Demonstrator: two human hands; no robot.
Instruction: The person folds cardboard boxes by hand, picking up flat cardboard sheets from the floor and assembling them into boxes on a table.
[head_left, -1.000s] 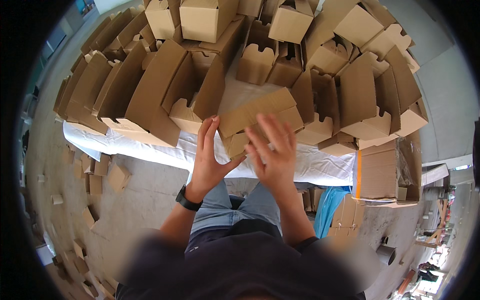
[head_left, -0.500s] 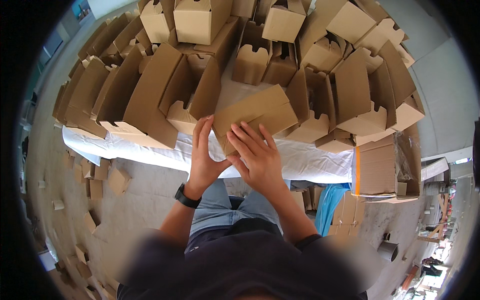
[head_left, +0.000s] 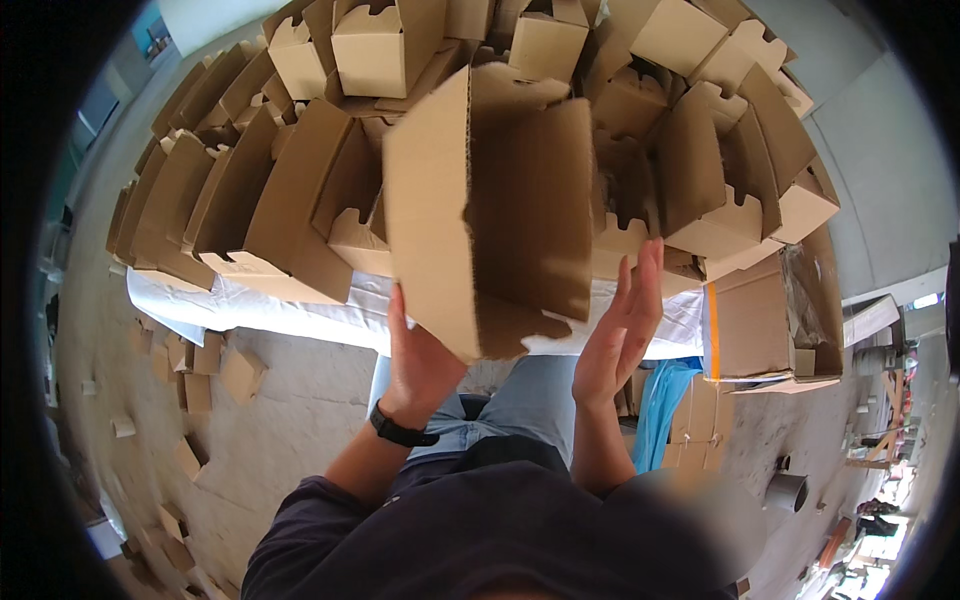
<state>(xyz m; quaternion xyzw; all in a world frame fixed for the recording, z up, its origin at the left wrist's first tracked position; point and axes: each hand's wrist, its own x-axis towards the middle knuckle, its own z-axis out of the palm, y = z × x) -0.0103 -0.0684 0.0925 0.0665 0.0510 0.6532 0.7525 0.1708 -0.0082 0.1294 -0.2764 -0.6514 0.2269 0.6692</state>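
Observation:
An open cardboard box (head_left: 430, 215) is held up in front of me, tilted, so that its hollow inside faces partly to the right. Notched flaps stick out at its top and bottom ends. My left hand (head_left: 425, 368) grips its lower left side; the thumb lies along the outer wall and the other fingers are hidden beneath the box. To the right of the box, my right hand (head_left: 618, 335) is stretched out flat with the fingers upward, apart from the box and holding nothing.
Rows of open cardboard boxes (head_left: 290, 205) are packed on a table draped with white cloth (head_left: 270, 305). A large box with an orange stripe (head_left: 745, 330) stands at the right end. Blue plastic (head_left: 662, 415) hangs below, and small boxes (head_left: 243, 373) lie on the floor at left.
The box, closed side up under both hands before, has been raised and turned so its open side shows. My right hand has come off it and moved right; my left hand has shifted down its side.

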